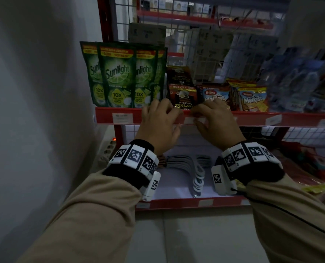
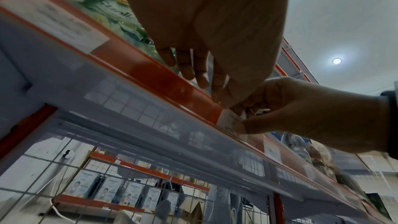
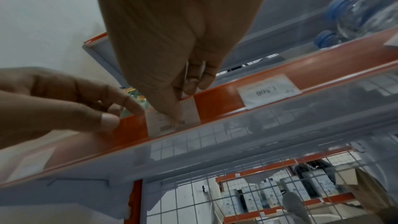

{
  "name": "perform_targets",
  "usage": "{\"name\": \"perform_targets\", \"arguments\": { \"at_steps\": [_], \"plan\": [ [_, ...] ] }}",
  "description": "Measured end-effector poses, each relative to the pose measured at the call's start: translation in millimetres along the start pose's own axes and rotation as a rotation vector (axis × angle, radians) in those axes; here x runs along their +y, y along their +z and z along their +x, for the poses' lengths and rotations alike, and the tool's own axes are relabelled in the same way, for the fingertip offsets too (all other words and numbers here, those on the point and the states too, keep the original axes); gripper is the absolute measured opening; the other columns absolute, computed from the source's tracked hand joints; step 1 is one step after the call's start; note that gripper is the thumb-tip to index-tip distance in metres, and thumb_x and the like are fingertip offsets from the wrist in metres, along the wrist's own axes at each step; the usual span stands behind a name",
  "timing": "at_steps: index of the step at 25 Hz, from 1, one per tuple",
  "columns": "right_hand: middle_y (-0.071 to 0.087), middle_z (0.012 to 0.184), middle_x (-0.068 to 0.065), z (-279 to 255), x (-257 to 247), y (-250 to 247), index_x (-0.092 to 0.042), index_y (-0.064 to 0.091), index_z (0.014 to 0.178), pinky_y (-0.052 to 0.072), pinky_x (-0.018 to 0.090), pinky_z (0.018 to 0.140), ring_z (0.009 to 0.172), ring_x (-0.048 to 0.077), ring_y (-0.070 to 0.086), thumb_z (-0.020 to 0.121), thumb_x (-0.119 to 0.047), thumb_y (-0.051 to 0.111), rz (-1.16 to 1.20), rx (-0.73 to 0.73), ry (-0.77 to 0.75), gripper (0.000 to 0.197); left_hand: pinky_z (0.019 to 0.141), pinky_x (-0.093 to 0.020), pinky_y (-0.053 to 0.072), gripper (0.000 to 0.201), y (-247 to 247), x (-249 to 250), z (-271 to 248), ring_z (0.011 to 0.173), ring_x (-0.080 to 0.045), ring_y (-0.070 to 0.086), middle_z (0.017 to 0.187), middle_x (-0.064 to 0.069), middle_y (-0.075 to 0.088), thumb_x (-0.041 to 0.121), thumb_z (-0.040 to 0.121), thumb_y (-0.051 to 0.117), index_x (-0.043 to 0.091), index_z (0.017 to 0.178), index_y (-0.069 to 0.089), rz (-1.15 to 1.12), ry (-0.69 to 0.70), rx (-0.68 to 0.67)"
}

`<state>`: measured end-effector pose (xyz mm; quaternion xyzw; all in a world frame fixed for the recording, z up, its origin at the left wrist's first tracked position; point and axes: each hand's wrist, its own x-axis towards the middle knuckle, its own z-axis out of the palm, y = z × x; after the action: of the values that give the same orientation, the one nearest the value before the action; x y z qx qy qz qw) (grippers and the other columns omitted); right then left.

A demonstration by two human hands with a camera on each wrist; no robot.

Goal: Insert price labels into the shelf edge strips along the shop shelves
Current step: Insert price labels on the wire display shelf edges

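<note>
A red shelf edge strip with a clear cover runs along the shelf front. A small white price label sits in it between my hands. In the right wrist view the label shows printed digits; my right hand pinches it, thumb on its face and fingers curled over the strip's top edge. My left hand holds the strip just left of the label, thumb on the front and index finger on the top edge. The left wrist view shows the same: left hand over the strip, right hand on the label.
Green Sunlight pouches, coffee sachets, Malkist packs and water bottles stand on the shelf. Other labels sit in the strip. A lower shelf holds packaged goods. A wall is at left, with a power strip.
</note>
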<state>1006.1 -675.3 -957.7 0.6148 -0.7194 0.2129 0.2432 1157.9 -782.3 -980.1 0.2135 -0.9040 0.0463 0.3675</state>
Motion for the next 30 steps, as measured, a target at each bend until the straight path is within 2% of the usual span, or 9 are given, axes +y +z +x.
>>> {"name": "perform_targets", "arguments": {
  "at_steps": [5, 10, 12, 15, 17, 20, 22, 26, 30],
  "plan": [
    [0.055, 0.1, 0.008, 6.2, 0.8, 3.9, -0.014, 0.066, 0.102, 0.035, 0.035, 0.08, 0.098, 0.028, 0.045, 0.084, -0.02, 0.063, 0.013, -0.062, 0.018, 0.018, 0.087, -0.038, 0.028, 0.031, 3.6, 4.7, 1.3, 0.104, -0.026, 0.045, 0.107, -0.004, 0.05, 0.036, 0.083, 0.058, 0.018, 0.109, 0.062, 0.006, -0.024, 0.009],
    [0.062, 0.082, -0.006, 10.6, 1.9, -5.1, -0.016, 0.064, 0.086, 0.047, 0.022, 0.073, 0.079, 0.008, 0.058, 0.086, -0.018, 0.069, 0.536, 0.166, 0.205, 0.005, 0.09, -0.038, 0.033, 0.029, 2.6, 0.9, 4.6, 0.102, -0.023, 0.047, 0.103, -0.002, 0.053, 0.037, 0.092, 0.053, 0.018, 0.111, 0.063, -0.073, -0.034, 0.02],
    [0.066, 0.087, -0.001, 11.7, -0.5, -8.0, -0.014, 0.061, 0.093, 0.05, 0.017, 0.071, 0.08, 0.006, 0.063, 0.086, -0.008, 0.068, 0.722, 0.217, 0.288, 0.011, 0.092, -0.037, 0.032, 0.032, 3.4, 0.8, 5.3, 0.101, -0.022, 0.048, 0.103, -0.002, 0.055, 0.04, 0.095, 0.049, 0.018, 0.115, 0.062, -0.111, -0.055, 0.042],
    [0.066, 0.1, 0.012, 11.4, -5.7, -9.0, -0.006, 0.055, 0.109, 0.056, 0.023, 0.075, 0.089, 0.016, 0.067, 0.082, 0.001, 0.069, 0.928, 0.162, 0.354, 0.03, 0.09, -0.037, 0.032, 0.039, 4.3, 3.6, 7.4, 0.1, -0.022, 0.049, 0.105, -0.002, 0.058, 0.046, 0.096, 0.043, 0.018, 0.12, 0.058, -0.172, -0.109, 0.083],
    [0.066, 0.102, 0.016, 10.9, -9.8, -7.8, -0.005, 0.054, 0.113, 0.057, 0.026, 0.077, 0.091, 0.017, 0.067, 0.082, 0.001, 0.069, 1.003, 0.112, 0.366, 0.035, 0.088, -0.037, 0.032, 0.038, 4.9, 5.0, 8.8, 0.099, -0.021, 0.05, 0.105, -0.001, 0.06, 0.047, 0.096, 0.042, 0.018, 0.116, 0.058, -0.192, -0.134, 0.104],
    [0.066, 0.101, 0.014, 11.2, -13.8, -4.6, -0.004, 0.056, 0.11, 0.056, 0.022, 0.074, 0.084, 0.008, 0.067, 0.083, 0.001, 0.068, 0.994, 0.068, 0.316, 0.03, 0.084, -0.037, 0.032, 0.023, 6.3, 5.2, 9.5, 0.096, -0.024, 0.049, 0.1, -0.002, 0.058, 0.035, 0.097, 0.047, 0.017, 0.105, 0.058, -0.174, -0.138, 0.114],
    [0.067, 0.096, 0.006, 12.3, -13.2, -3.6, -0.009, 0.059, 0.106, 0.054, 0.019, 0.072, 0.083, 0.004, 0.065, 0.086, -0.003, 0.066, 0.892, 0.078, 0.251, 0.021, 0.082, -0.036, 0.031, 0.017, 6.8, 4.8, 9.8, 0.094, -0.025, 0.048, 0.098, -0.003, 0.057, 0.029, 0.096, 0.049, 0.016, 0.102, 0.057, -0.154, -0.138, 0.109],
    [0.061, 0.082, -0.018, 13.5, -3.4, -3.7, -0.02, 0.065, 0.096, 0.042, 0.005, 0.062, 0.074, -0.011, 0.057, 0.09, -0.014, 0.062, 0.619, 0.162, 0.189, 0.008, 0.082, -0.036, 0.031, 0.018, 5.7, 4.7, 9.6, 0.094, -0.023, 0.049, 0.099, -0.002, 0.058, 0.031, 0.095, 0.049, 0.017, 0.103, 0.057, -0.126, -0.128, 0.103],
    [0.059, 0.083, -0.021, 13.5, 9.0, -6.4, -0.024, 0.064, 0.093, 0.039, 0.004, 0.065, 0.079, -0.011, 0.056, 0.092, -0.019, 0.06, 0.53, 0.191, 0.194, 0.007, 0.086, -0.033, 0.03, 0.02, 4.8, 4.0, 8.2, 0.096, -0.02, 0.049, 0.1, 0.002, 0.059, 0.032, 0.093, 0.05, 0.019, 0.107, 0.056, -0.171, -0.135, 0.105]
  ]
}}
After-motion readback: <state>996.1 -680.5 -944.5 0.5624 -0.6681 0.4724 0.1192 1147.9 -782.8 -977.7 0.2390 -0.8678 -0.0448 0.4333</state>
